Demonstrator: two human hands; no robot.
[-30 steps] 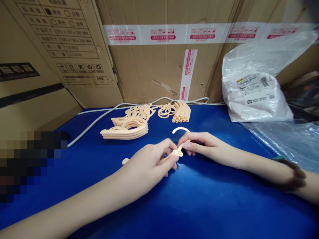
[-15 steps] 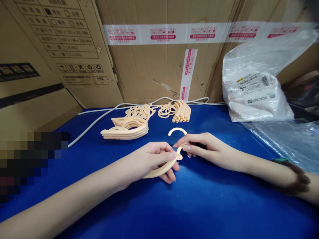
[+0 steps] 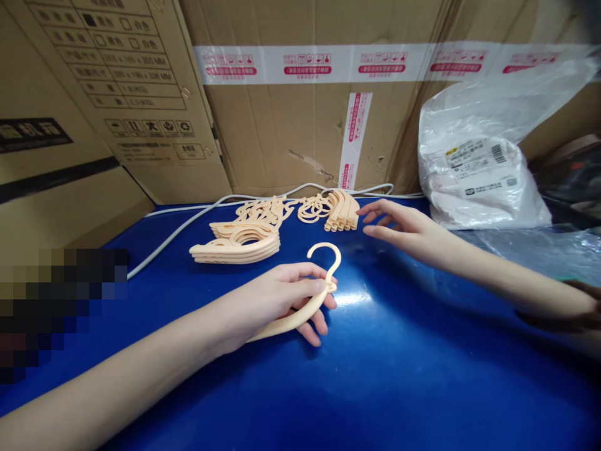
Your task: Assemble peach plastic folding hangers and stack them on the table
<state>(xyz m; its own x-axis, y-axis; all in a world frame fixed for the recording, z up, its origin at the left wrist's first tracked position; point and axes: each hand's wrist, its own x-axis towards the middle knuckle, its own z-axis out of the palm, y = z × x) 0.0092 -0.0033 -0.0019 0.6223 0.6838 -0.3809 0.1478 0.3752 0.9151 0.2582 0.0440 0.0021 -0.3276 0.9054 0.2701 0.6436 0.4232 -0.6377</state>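
My left hand [image 3: 282, 299] grips a peach plastic hanger arm with a hook [image 3: 323, 255] sticking up from its end, held just above the blue table [image 3: 385, 376]. My right hand [image 3: 399, 228] is stretched out toward the back with its fingers apart and holds nothing. Its fingertips are close to a small stack of curved peach hook pieces [image 3: 342, 212]. To the left of those lies a stack of peach hanger arms [image 3: 239, 243], with more loose peach pieces [image 3: 267, 210] behind it.
Taped cardboard boxes [image 3: 305, 106] wall off the back and left. A white cable [image 3: 178, 230] runs along the table's far edge. A clear plastic bag [image 3: 474, 169] with a label sits at the back right, with plastic film [image 3: 530, 263] spread beside it.
My right hand let go of the hook and moved back and right toward the hook pieces, opening out. My left hand kept the hanger and shifted it slightly left.
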